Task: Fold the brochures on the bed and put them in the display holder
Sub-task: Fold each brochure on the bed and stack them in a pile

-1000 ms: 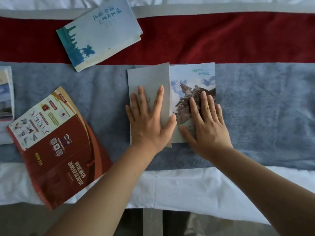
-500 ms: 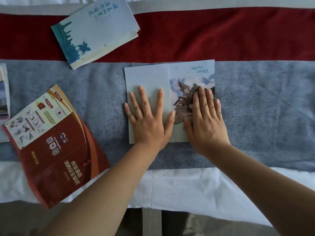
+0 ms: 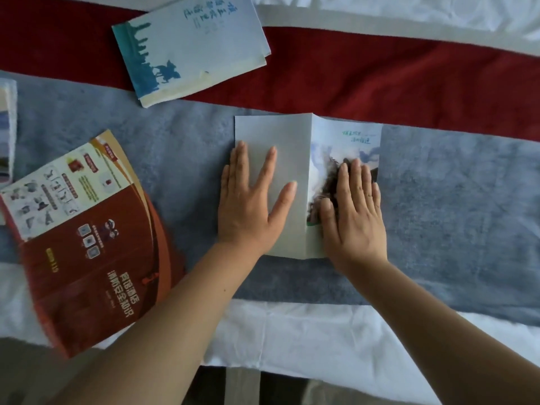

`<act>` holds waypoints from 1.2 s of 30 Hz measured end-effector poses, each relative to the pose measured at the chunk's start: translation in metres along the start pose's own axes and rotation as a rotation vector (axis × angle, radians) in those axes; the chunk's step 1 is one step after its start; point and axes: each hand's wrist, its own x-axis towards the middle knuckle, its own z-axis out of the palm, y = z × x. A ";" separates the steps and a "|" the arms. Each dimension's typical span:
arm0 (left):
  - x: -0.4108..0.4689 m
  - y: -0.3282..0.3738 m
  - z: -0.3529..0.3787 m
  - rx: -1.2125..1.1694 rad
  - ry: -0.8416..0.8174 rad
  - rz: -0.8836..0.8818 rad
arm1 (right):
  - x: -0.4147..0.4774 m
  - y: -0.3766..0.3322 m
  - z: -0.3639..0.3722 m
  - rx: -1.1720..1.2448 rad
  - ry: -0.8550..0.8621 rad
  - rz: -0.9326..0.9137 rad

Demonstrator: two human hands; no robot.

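Note:
A pale brochure [image 3: 295, 141] with a statue picture lies on the grey-blue bed runner [image 3: 453, 214], its plain left panel folded over the printed part. My left hand [image 3: 251, 206] presses flat on that plain panel, fingers spread. On the pictured right panel my right hand [image 3: 353, 211] lies flat, fingers together. A red and orange stack of brochures [image 3: 87, 238] lies fanned at the left. Farther back, a folded white-and-blue brochure [image 3: 193, 45] rests on the red band. No display holder is in view.
The red band [image 3: 380, 77] of the runner crosses the bed behind the grey-blue strip. White sheet [image 3: 306, 340] covers the near edge of the bed. Another brochure stack [image 3: 7, 127] shows at the far left edge. Dark floor shows below the bed edge.
My left hand has slid left across the plain panel, and the right hand has shifted slightly along the pictured panel. The camera view has tilted and moved right.

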 end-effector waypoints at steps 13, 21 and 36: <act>-0.012 -0.038 -0.133 -0.099 0.115 0.208 | 0.006 -0.138 0.000 0.193 -0.088 -0.324; -0.024 -0.132 -0.110 0.162 0.015 0.087 | 0.003 -0.184 0.064 -0.090 -0.270 -0.241; -0.032 -0.153 -0.120 -0.251 0.169 0.121 | -0.003 -0.257 0.058 0.192 -0.152 -0.004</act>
